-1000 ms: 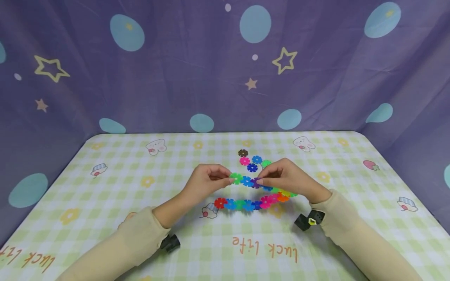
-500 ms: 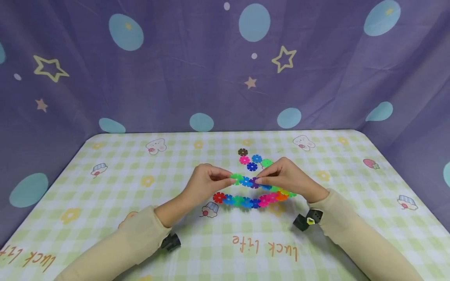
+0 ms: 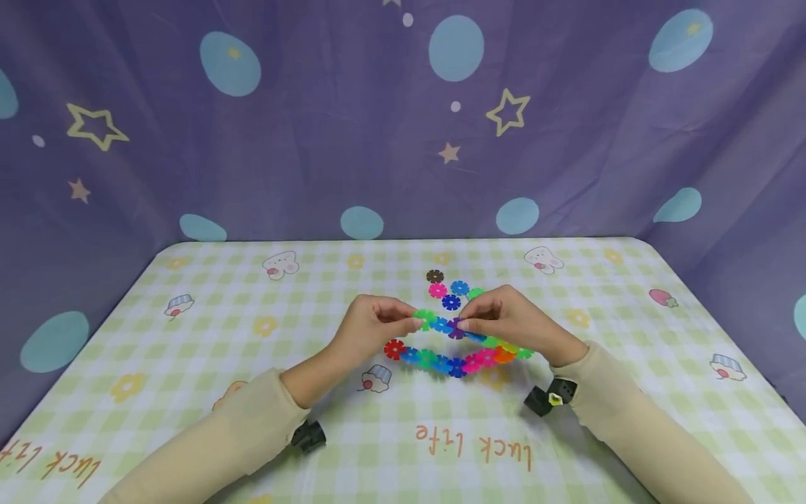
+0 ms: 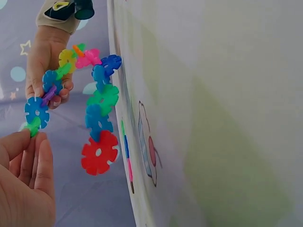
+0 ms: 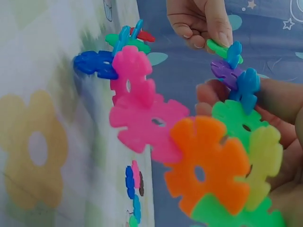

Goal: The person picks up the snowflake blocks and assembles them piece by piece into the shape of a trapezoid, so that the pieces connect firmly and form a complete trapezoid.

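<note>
A chain of interlocking plastic snowflake discs bends in a U between my hands. In the head view my left hand (image 3: pixel 368 325) pinches the green disc (image 3: pixel 425 320) at one end of it. My right hand (image 3: pixel 519 322) pinches the purple disc (image 3: pixel 456 328), with a blue disc (image 4: pixel 37 112) linked between the two grips. Past the right hand the chain turns back through an orange disc (image 5: pixel 208 163) and pink discs (image 5: pixel 147 120). Its other end is a red disc (image 4: pixel 99 152), hanging free. In the head view, the right hand hides part of the bend.
Loose discs lie on the table beyond the hands: a brown disc (image 3: pixel 434 276), a pink disc (image 3: pixel 437 290), a blue disc (image 3: pixel 460 288), a dark blue disc (image 3: pixel 450 302) and a partly hidden green disc (image 3: pixel 476 294). A checked cloth (image 3: pixel 352 448) covers the table; a purple curtain (image 3: pixel 352 140) stands behind.
The chain's free red end has swung up and away from me, and the near run of discs now sags in the middle. Both hands keep their pinches in nearly the same place.
</note>
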Demonstrator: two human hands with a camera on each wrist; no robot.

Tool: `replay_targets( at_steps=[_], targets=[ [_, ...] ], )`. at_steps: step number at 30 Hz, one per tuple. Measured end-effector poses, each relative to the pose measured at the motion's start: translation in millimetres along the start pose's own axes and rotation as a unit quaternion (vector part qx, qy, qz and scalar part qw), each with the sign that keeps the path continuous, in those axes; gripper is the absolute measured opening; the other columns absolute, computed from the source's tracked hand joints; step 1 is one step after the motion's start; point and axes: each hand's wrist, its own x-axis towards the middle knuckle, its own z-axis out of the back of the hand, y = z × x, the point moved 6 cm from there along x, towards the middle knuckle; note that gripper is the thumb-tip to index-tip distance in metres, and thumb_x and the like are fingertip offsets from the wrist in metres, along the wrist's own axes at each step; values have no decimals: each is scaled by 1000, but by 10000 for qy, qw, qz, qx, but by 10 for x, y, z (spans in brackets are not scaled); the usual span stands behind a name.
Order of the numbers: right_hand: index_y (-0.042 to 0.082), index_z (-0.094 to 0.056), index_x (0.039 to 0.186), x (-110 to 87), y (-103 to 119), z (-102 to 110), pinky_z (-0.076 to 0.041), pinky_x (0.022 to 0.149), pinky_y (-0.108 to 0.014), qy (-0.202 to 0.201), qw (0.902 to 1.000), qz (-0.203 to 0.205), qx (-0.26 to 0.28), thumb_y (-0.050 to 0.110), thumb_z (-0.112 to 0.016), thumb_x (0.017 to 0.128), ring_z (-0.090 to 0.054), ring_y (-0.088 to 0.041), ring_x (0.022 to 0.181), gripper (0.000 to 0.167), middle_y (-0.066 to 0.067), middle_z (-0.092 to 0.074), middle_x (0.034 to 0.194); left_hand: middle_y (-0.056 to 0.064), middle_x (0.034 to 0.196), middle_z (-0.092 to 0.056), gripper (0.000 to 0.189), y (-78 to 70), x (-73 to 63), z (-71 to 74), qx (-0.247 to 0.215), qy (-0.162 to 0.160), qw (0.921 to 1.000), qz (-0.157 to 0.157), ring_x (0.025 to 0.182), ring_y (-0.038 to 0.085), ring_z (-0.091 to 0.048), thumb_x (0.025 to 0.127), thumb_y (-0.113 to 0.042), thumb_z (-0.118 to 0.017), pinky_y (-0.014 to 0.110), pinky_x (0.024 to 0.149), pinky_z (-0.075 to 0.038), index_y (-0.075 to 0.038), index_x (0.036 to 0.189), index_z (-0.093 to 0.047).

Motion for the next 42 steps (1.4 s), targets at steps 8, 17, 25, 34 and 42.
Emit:
replay_targets(
  at_steps=[8, 17, 25, 34, 42],
  targets=[
    [0, -64, 112, -5, 67, -94, -55, 77, -30, 297, 9993, -247, 19, 4, -69, 84, -67, -22, 87, 29, -19, -69, 98, 9, 80, -72, 16, 14, 36, -68, -86, 84, 9999, 45, 70, 17, -66, 82, -13, -73, 35, 65, -56, 0, 91, -73],
    [0, -65, 109, -2, 41, -75, -54, 74, -28, 196, 9993, -219, -209, 2, -71, 82, -65, -15, 79, 28, -17, -69, 94, 8, 82, -72, 18, 31, 110, -30, -366, 279, 9989, 70, 81, 33, -67, 84, -14, -72, 32, 69, -56, 1, 94, -72],
    [-1, -66, 109, -28, 17, -88, -54, 79, -29, 787, 9965, -128, 248, 4, -73, 80, -66, -15, 87, 30, -17, -69, 100, 12, 98, -71, 26, 228, 342, 152, -662, 229, 9952, 684, 85, 19, -68, 87, -16, -68, 36, 77, -56, 3, 105, -68],
    [-1, -64, 108, -101, 84, -153, -53, 80, -33, 1811, 9798, 617, 589, -3, -70, 81, -65, -16, 88, 28, -8, -70, 94, 13, 110, -68, 32, 508, 659, -15, -854, 678, 9824, 1514, 95, 18, -66, 85, -8, -69, 34, 85, -53, 1, 115, -64],
    [4, -66, 108, -111, 96, -160, -53, 78, -32, 1933, 9770, 691, 577, -6, -71, 78, -63, -15, 84, 32, 0, -68, 95, 12, 114, -67, 33, 580, 806, -318, -280, 993, 9880, 1152, 102, 18, -63, 82, -1, -71, 27, 85, -52, 0, 114, -66]
  ],
)
